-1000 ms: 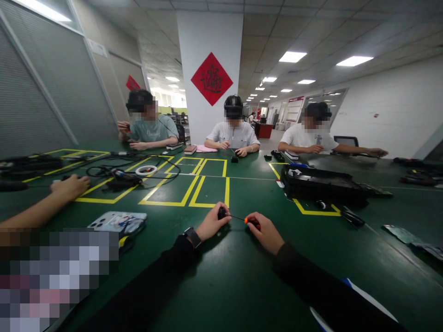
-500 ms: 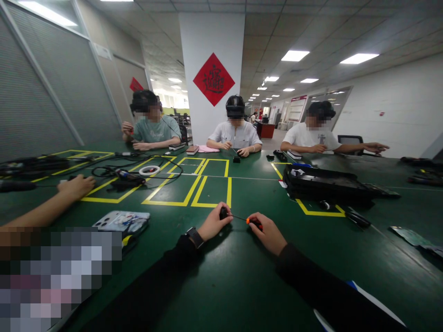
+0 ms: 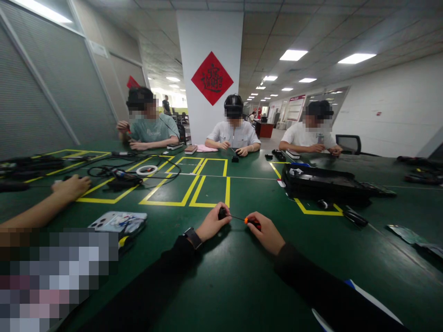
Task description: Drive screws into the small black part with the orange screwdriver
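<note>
My left hand (image 3: 212, 223), with a dark watch on its wrist, is closed round a small black part (image 3: 222, 213) over the green table (image 3: 221, 286). Facing it from the right, my right hand (image 3: 266, 231) grips the orange and black handle of a screwdriver (image 3: 247, 221). The thin shaft runs left from the handle, and its tip reaches the black part at my left fingers. Details of the black part are hidden by the fingers.
A black open case (image 3: 321, 182) lies at the right. Black cables (image 3: 114, 173) and a white ring (image 3: 147, 170) lie at the left, near another person's hand (image 3: 72, 186). A phone-like object (image 3: 119, 222) is nearer. Three people sit across the table.
My hands hold the same things in nearly the same pose. The view has shifted slightly. Across the table at the right, a person's outstretched arm has drawn back in.
</note>
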{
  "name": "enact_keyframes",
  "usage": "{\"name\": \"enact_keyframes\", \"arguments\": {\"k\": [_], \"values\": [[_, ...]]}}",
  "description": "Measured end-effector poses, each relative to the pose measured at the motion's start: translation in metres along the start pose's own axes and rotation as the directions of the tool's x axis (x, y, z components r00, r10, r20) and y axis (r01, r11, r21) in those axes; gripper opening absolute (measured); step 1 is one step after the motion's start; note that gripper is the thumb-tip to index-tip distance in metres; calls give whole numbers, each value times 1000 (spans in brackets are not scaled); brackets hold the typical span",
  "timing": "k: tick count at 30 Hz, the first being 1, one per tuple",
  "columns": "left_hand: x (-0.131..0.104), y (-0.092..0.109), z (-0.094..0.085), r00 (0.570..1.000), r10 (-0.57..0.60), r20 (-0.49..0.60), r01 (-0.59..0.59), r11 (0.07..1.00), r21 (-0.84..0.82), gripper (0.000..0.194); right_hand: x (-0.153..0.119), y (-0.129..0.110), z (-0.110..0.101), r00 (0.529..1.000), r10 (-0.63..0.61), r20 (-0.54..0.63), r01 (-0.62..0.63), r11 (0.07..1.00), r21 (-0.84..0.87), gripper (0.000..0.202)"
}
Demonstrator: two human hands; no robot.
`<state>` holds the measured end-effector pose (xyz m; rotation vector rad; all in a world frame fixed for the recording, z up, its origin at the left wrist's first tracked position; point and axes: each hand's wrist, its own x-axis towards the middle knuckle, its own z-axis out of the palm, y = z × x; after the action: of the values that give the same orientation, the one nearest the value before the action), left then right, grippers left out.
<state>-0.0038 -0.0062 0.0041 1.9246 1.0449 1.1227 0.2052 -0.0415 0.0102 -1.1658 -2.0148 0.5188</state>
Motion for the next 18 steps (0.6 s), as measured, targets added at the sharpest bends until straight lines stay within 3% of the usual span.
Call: {"name": "enact_keyframes", "arguments": {"k": [18], "values": [[-1,3,-1,998,-42,38,45,995,-91,21,1,4,2,1000,-20,-4,20,1000,-9,17]]}}
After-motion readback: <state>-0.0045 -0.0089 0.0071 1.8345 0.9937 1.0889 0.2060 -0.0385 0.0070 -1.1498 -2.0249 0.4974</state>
